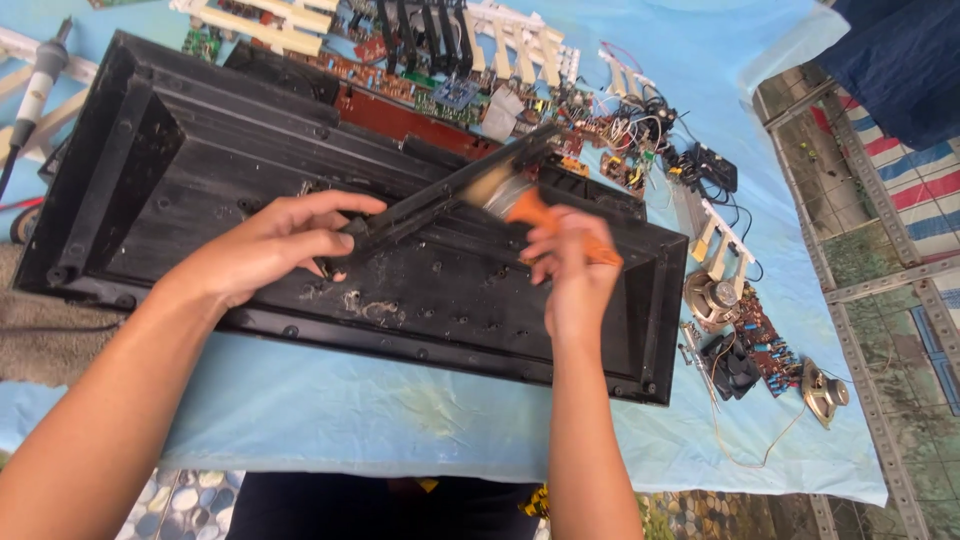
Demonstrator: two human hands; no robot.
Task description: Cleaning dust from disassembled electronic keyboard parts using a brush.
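Note:
A long black plastic casing lies open side up on a light blue cloth. My left hand grips a long black plastic strip that slants up to the right over the casing. My right hand holds a paintbrush with an orange handle; its pale bristles touch the strip. Dust and pale smears lie on the casing floor below my left hand.
Circuit boards, white key strips and tangled wires lie behind the casing. Two round speakers and a small fan sit at right. A soldering iron rests far left. Metal shelving borders the right.

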